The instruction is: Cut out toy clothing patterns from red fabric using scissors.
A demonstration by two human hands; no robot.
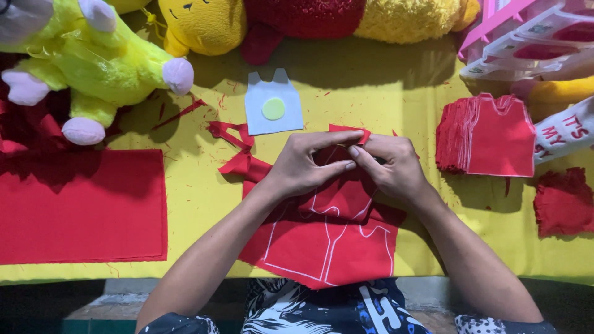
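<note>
Your left hand and right hand meet at the middle of the yellow counter, both pinching a piece of red fabric between thumb and fingers; each grip is closed on the cloth. That piece lies on top of a larger red sheet marked with white chalk outlines of small shirt shapes, which hangs just over the near edge of the counter.

Just beyond your hands lies a pale blue shirt-shaped template with a round yellow-green disc on it. Red offcut strips lie beside your left hand.

To your right sits a neat stack of cut red shirt pieces, and further right a crumpled red scrap pile. A flat pile of red cloth rests at your left. Along the far edge: a green-yellow plush toy, a yellow plush with a red top, and clear plastic packages on a pink rack at the far right corner.
</note>
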